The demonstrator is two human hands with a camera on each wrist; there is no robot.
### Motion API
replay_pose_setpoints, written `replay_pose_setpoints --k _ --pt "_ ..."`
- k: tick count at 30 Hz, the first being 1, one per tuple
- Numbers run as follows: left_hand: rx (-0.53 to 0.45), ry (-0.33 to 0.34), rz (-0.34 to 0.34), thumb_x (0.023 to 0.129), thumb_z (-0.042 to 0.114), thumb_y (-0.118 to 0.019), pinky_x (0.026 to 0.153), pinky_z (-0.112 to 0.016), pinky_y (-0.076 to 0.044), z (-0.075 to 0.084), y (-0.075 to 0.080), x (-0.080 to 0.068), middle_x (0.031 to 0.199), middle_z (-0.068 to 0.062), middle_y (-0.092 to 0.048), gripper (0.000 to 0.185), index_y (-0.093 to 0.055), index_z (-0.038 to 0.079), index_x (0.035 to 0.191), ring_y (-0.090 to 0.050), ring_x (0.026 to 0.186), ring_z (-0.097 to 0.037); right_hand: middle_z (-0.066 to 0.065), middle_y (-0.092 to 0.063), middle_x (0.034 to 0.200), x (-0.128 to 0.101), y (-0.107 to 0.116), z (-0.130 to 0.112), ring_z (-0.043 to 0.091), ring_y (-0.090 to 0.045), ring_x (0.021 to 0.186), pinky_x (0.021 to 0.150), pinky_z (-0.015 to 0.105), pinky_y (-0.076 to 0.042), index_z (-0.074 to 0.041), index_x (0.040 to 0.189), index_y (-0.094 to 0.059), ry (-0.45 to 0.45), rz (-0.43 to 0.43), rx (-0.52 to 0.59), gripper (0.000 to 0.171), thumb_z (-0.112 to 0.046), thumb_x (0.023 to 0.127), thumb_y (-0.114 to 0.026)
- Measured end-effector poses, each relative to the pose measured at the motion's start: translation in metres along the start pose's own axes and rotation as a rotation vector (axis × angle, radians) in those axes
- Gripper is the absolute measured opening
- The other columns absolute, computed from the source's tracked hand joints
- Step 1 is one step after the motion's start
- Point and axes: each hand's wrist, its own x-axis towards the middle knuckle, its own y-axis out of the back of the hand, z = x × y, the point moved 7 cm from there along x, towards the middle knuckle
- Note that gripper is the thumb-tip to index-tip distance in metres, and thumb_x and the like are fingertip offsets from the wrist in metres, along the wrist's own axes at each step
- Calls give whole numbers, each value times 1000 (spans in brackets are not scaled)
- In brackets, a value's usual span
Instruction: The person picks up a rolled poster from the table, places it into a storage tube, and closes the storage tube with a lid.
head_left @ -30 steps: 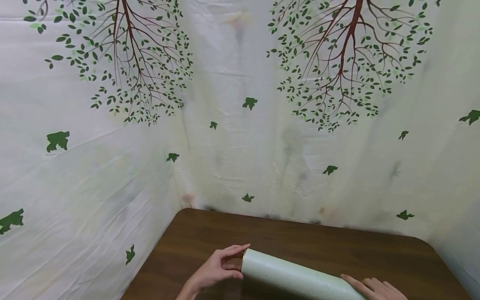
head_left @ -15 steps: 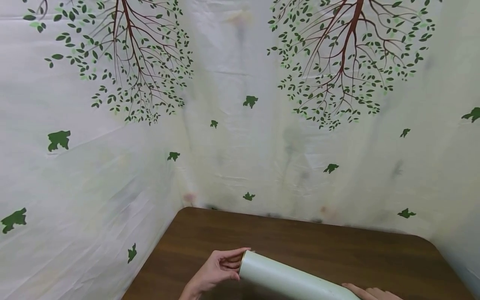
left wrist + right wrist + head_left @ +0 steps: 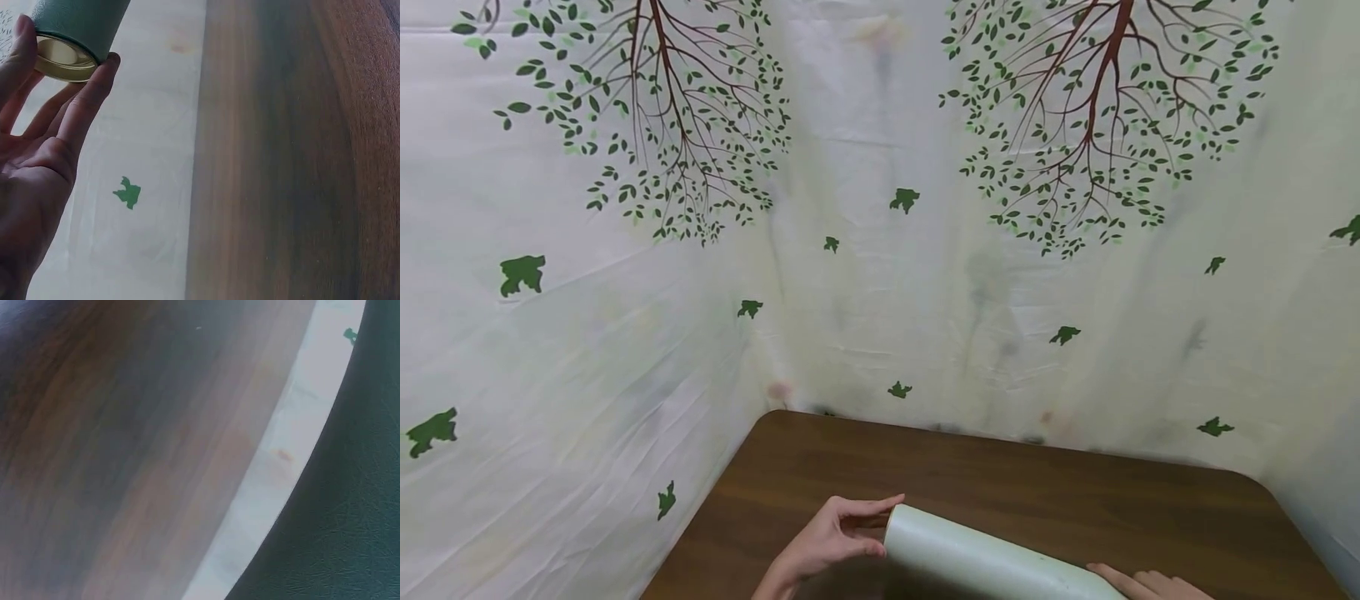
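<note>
A pale green cylindrical tube (image 3: 985, 550) slants across the bottom of the head view, its left end farther from me. My left hand (image 3: 831, 537) holds that end by the rim, thumb below and index finger above. In the left wrist view, the fingertips (image 3: 112, 59) and thumb of my left hand (image 3: 44, 150) sit at the edge of the tube's recessed gold metal end (image 3: 62, 59). My right hand (image 3: 1150, 585) grips the tube near its right part, fingers over the top; the frame cuts off the rest. Textured green tube surface (image 3: 331, 506) fills the right wrist view's right side, with no fingers visible there.
Below the tube lies a dark brown wood-grain table (image 3: 1000, 475) with rounded far corners. White fabric sheets (image 3: 865, 317), printed with trees and green leaves, hang close behind the table and along its left side.
The left fingers closed in at the tube's end half a second ago, then spread again at its rim. The tube has shifted only slightly, and the right hand keeps its grip.
</note>
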Motion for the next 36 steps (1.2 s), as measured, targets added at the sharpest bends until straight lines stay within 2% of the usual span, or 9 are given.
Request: replay_pose_setpoints --k 2,4,7,11,15,22,27,33,36 --pt "17 -7 5 95 2 -71 92 -27 -59 1 0 1 155 -2 -54 60 -48 -3 151 -58 137 -12 -19 -68 96 1 3 3 -10 -55 80 57 24 -43 -29 150 -51 26 -55 43 57 -46 98 -66" --pt "37 -24 13 96 3 -71 92 -28 -59 2 2 2 156 -5 -53 60 -48 -2 151 -58 137 -12 -20 -67 96 4 7 1 -11 -53 78 56 23 -41 -25 152 -50 64 -40 78 59 -42 98 -68" --pt "61 -36 27 96 4 -71 92 -28 -59 1 6 2 156 -10 -52 62 -46 -2 153 -59 135 -10 -29 -60 93 6 13 -6 -15 -44 74 55 19 -35 -27 152 -50 62 57 63 65 -43 93 -74" --pt "74 -6 46 96 4 -71 92 -28 -59 -6 10 -2 155 -19 -52 62 -48 2 153 -61 131 -8 -35 -52 89 10 19 -14 -16 -38 72 57 15 -29 -32 146 -56 15 241 -21 77 -52 78 -84" --pt "64 49 44 97 4 -71 95 -28 -58 -19 13 -9 156 -29 -46 62 -46 3 154 -61 129 -7 -33 -57 93 18 14 -14 -14 -45 76 58 17 -33 -33 141 -63 -32 292 -26 79 -58 70 -87" --pt "98 72 30 98 7 -70 97 -25 -56 -29 15 -12 157 -40 -34 66 -40 -3 155 -60 131 -6 -29 -62 93 30 1 -11 -13 -49 76 58 19 -34 -32 136 -67 -93 289 42 52 -47 88 -79" --pt "180 108 25 101 10 -66 98 -24 -55 -29 16 -12 157 -41 -34 67 -34 -7 157 -54 140 -28 -28 -62 93 34 -3 -11 -13 -50 76 58 19 -35 -34 133 -69 -123 314 57 48 -45 88 -79" --pt "284 174 72 97 11 -72 97 -26 -56 -35 17 -11 153 -32 -46 68 -40 -7 154 -57 135 -38 -27 -63 94 38 -10 -10 -11 -53 79 59 20 -37 -33 133 -70 -125 300 61 46 -46 89 -78" --pt "424 145 80 94 17 -77 96 -31 -58 -32 17 -9 147 -26 -55 66 -48 -5 148 -62 130 -33 -28 -61 93 40 -14 -11 -10 -53 80 59 20 -35 -32 133 -70 -105 306 50 45 -44 90 -77"
